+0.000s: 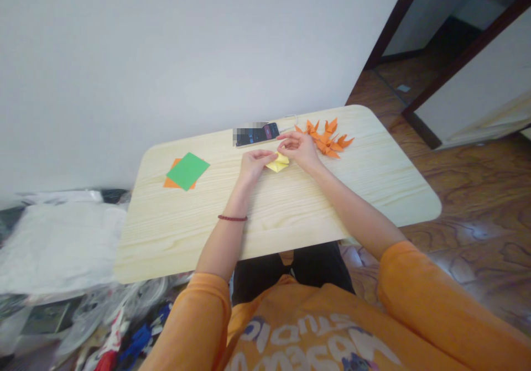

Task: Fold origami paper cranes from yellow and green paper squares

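Head view: left hand [254, 165] and right hand [299, 149] pinch folded yellow origami paper [277, 163] between fingertips, mid pale wood table [199, 233]. Paper light, thin, easily creased; hold by folded edges. Orange origami figures [326, 139] just beyond right hand.

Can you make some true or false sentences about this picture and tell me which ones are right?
The left hand touches the yellow paper. True.
The green paper lies under the orange paper. False: the green paper is on top.
The red bracelet is on the right wrist. False: it is on the left wrist.
The orange paper birds are near the right hand. True.
The phone lies on the table. True.
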The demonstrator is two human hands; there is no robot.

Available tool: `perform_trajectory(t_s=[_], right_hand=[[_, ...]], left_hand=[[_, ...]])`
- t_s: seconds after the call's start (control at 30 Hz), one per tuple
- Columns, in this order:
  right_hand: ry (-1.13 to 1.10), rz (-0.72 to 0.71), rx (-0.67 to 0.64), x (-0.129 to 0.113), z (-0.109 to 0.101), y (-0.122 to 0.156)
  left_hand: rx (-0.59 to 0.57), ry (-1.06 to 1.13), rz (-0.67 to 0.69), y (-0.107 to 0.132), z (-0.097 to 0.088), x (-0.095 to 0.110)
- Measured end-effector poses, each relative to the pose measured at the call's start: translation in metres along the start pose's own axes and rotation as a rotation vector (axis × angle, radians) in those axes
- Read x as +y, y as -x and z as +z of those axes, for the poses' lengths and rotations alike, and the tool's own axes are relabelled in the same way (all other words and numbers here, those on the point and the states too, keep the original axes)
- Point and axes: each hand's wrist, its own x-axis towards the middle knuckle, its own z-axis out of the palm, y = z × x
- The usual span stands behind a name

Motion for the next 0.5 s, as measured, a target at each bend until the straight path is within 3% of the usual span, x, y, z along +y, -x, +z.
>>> perform_trajectory(t_s=[0.5], right_hand=[[0.053,-0.019,-0.017,-0.0001,-0.0034,-0.0049]], left_hand=[[0.014,-0.211,0.138,-0.0004,-0.0054,0.0056]])
